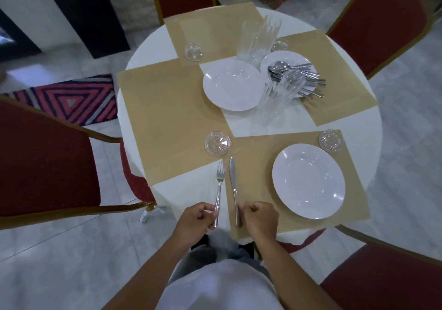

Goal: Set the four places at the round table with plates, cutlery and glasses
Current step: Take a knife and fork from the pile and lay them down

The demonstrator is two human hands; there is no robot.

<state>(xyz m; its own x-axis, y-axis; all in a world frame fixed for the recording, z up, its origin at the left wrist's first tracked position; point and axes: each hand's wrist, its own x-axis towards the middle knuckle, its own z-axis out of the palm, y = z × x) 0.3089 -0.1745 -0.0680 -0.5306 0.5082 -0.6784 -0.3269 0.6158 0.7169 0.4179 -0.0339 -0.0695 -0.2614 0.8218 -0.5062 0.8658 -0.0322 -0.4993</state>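
Round table: stacked plates, glasses.

top: white, short-sleeved — forearms bare | legs: grey trousers | hands: no gloves

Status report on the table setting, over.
Left hand holds fork; right hand holds knife. Near plate placed. Nothing in the way.

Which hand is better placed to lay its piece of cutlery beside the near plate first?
The right hand, probably. Its knife already lies over the near placemat, close to the near plate; the left hand holds the fork off the mat.
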